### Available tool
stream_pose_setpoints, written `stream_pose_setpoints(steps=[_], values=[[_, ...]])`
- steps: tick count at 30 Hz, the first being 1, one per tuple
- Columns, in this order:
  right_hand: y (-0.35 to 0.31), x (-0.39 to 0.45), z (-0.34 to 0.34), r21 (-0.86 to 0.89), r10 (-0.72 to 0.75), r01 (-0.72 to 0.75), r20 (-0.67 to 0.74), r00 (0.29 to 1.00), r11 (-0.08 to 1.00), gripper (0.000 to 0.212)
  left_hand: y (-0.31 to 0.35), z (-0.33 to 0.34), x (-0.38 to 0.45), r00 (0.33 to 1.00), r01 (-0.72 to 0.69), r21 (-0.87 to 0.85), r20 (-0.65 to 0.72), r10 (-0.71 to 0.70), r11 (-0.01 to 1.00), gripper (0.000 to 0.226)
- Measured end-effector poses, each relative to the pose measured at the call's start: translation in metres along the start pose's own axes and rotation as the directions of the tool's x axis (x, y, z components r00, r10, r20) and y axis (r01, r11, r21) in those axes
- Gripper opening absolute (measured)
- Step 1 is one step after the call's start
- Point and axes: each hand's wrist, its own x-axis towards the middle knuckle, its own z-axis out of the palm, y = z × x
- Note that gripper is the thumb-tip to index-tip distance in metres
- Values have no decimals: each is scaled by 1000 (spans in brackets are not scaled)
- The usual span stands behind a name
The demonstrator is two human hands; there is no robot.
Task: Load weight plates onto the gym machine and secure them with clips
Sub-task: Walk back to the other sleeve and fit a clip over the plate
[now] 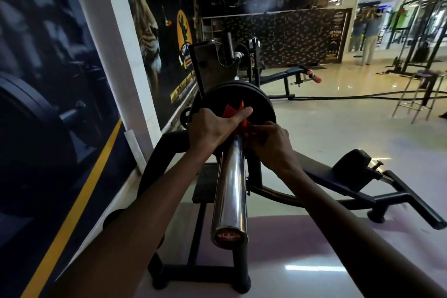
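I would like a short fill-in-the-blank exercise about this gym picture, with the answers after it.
1. The clip at the plate is ____ in colour.
2. The black plate sits on a shiny ____ sleeve.
3. Both hands, left hand and right hand, hold the ____.

Answers: red; chrome; clip

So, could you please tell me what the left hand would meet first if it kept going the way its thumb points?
Probably the black weight plate: the left hand grips the red clip just before it.
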Motion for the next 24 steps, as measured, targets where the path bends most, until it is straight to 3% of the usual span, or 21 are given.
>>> stream_pose_setpoints(steps=[4,8,14,17,19,21,23,24], values=[[-5,-2,-6,69,97,-101,54,994,993,11,11,-4,0,987,-133,115,-70,142,984,75],[-12,0,-6,141,178,-181,36,983,973,12,7,-6,3,980,-192,39,-52,193,981,66],[-13,7,-7,30,97,-98,39,995,995,24,0,0,-2,996,59,-206,-48,-71,977,56],[-19,9,-9,26,60,-61,46,997,998,13,-2,1,-2,981,184,-322,-4,-196,929,56],[-24,12,-12,3,13,-13,59,998,1000,12,-9,0,1,956,290,-414,75,-285,863,58],[-28,13,-12,-34,-13,15,68,998,999,12,-15,-3,4,908,419,-511,208,-365,751,80],[-28,12,-9,-38,-2,4,50,999,999,11,-21,-5,8,854,519,-551,352,-382,653,103],[-27,11,-7,-40,2,-1,33,999,999,12,-26,-4,11,841,539,-564,399,-365,626,104]])
